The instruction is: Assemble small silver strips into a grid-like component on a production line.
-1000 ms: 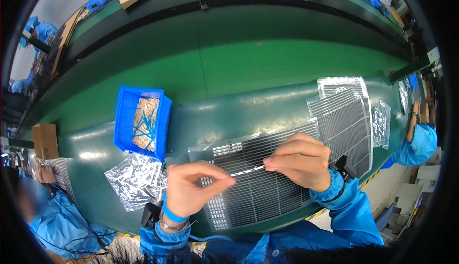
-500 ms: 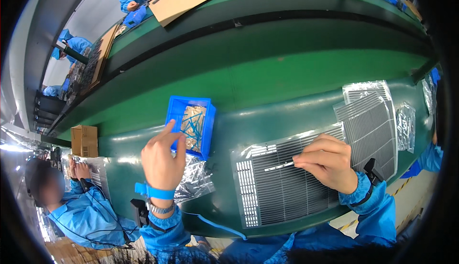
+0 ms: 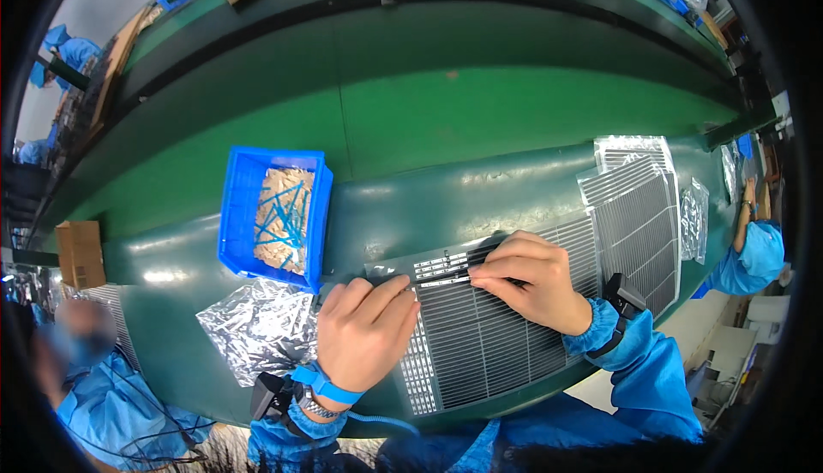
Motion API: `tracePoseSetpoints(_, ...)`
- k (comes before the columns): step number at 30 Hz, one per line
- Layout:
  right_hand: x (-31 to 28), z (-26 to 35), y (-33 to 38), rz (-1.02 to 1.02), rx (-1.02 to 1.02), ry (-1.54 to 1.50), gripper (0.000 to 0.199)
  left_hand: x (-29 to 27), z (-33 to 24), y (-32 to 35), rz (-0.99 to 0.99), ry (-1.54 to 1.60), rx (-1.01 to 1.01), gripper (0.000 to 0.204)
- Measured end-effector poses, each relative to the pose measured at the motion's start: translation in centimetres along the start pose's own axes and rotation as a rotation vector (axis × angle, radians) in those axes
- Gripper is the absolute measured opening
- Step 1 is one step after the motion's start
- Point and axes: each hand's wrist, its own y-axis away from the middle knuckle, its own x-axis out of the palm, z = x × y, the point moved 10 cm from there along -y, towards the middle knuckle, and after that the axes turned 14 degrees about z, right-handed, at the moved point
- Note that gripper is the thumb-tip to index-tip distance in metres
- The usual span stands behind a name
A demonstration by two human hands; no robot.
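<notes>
A black-striped sheet (image 3: 480, 344) lies on the table before me, with rows of short white strips along its left and upper edges. My right hand (image 3: 536, 280) is over its upper part, thumb and fingers pinched on the right end of a thin white strip (image 3: 445, 283). This strip lies level with the sheet's lines, just below other white strips. My left hand (image 3: 364, 334), wearing a blue wrist band, is at the sheet's left edge. Its fingers are closed together at the strip's left end; their tips partly hide what they grip.
A blue bin (image 3: 319, 220) holds pale pieces and thin blue sticks. A clear bag of silvery pieces (image 3: 249, 327) lies left of my left hand. More striped sheets (image 3: 636, 233) and another bag (image 3: 693, 220) are at right. A cardboard box (image 3: 81, 254) stands far left, near a co-worker.
My left hand has come from beside the blue bin down to the sheet and closed at the strip's left end. The right hand has moved up and left with the strip. The view has shifted.
</notes>
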Motion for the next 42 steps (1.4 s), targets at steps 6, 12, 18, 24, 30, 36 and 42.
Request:
tracePoseSetpoints(6, 0.6, -1.0, -0.4, 0.048, 0.049, -0.007, 0.019, 0.4, 0.7, 0.4, 0.042, 0.046, -0.019, 0.016)
tracePoseSetpoints(12, 1.0, -1.6, -0.9, 0.095, 0.105, -0.003, 0.020, 0.7, 1.7, 0.2, 0.056, 0.099, -0.037, 0.018)
tracePoseSetpoints(18, 1.0, -1.4, -0.8, 0.117, 0.078, 0.009, 0.021, 0.5, 1.8, 0.2, 0.036, 0.110, -0.052, 0.020)
tracePoseSetpoints(24, 1.0, -1.0, -0.8, 0.108, 0.047, 0.017, 0.021, 0.6, 2.1, 0.5, 0.022, 0.142, -0.070, 0.021)
tracePoseSetpoints(30, 1.2, -1.1, -0.7, 0.117, 0.054, 0.039, 0.021, 0.5, 2.1, 0.6, 0.025, 0.142, -0.060, 0.022)
tracePoseSetpoints(36, 1.2, -1.2, -0.5, 0.110, 0.078, 0.046, 0.021, 0.7, 2.2, 0.5, 0.034, 0.146, -0.057, 0.022)
tracePoseSetpoints(42, 1.2, -1.3, -0.5, 0.107, 0.095, 0.037, 0.022, 0.5, 2.1, 0.5, 0.041, 0.141, -0.068, 0.022)
